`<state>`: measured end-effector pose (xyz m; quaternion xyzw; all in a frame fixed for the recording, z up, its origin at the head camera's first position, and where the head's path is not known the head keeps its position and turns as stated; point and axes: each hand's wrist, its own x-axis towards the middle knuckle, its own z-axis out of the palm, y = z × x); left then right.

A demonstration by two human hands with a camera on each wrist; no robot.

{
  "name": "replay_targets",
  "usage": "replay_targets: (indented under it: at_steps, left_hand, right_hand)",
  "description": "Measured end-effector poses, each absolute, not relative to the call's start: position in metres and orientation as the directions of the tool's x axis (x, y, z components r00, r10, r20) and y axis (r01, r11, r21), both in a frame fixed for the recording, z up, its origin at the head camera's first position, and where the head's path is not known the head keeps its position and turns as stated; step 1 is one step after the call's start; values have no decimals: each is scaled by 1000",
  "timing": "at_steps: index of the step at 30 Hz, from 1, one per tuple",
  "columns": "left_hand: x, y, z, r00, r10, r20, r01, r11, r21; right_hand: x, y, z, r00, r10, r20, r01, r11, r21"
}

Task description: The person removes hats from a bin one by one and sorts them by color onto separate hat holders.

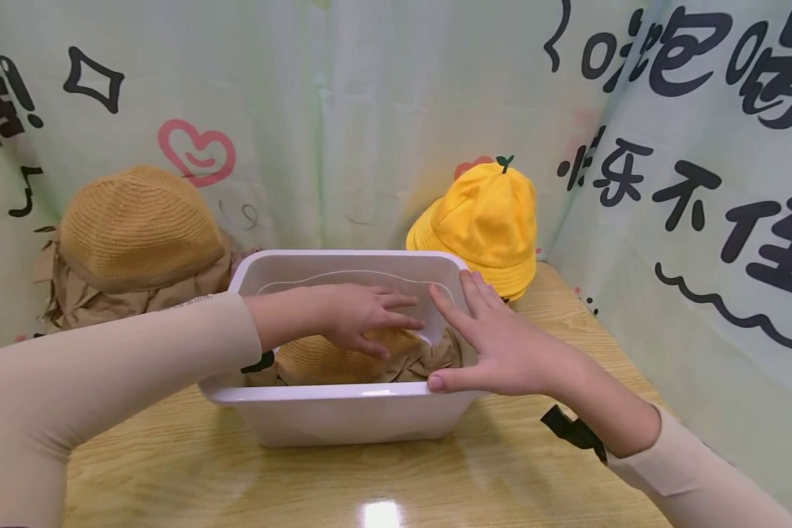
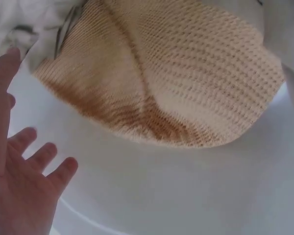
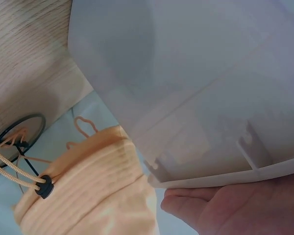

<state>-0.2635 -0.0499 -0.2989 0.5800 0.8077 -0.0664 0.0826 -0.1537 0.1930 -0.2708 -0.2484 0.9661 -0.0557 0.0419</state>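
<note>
A white plastic tub [image 1: 350,416] stands on the table, and inside it lies a tan woven hat [image 1: 326,361] with brown cloth bunched at its right. Over this hat hovers my left hand [image 1: 363,315], fingers spread and holding nothing. In the left wrist view that hand [image 2: 27,181] is apart from the woven hat [image 2: 161,73]. My right hand [image 1: 501,348] rests across the tub's right end, its fingers straight and its thumb on the front rim. From the right wrist, the palm side of the hand [image 3: 240,208] lies against the underside of the rim.
Behind the tub at right sits a yellow bucket hat [image 1: 485,224] with a green sprout; its cord and black toggle [image 3: 45,187] show in the right wrist view. Another woven hat [image 1: 141,227] with brown cloth stands at back left. A printed curtain [image 1: 369,110] encloses the wooden table [image 1: 290,484].
</note>
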Motion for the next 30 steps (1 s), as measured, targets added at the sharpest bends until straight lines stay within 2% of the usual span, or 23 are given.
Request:
replay_targets:
  at_steps: [7,10,18,23,30]
  left_hand:
    - [-262,-39,-309,-345,879,-329,936,350,-46]
    - [-263,-36,-311,-353,871,-342,934,352,-68]
    - [-267,-32,-317,-313,897,-313,948,316,-44]
    - [-268,-31,-320,-350,884,-310,934,354,-47]
    - [-268,-35,-319,-420,881,-217,906,391,-162]
  right_hand:
    - [-153,193,-272,-874,-484,-51,-474,870,-134]
    - [-153,193,-271,-873,-485,-47,-476,869,-134]
    - [-153,193,-270,-872,-487,-50,-477,868,-136]
    - [-153,193,-271,-872,-488,-49,-478,868,-137]
    - [-153,193,-272,-869,-492,-45,-482,865,-138]
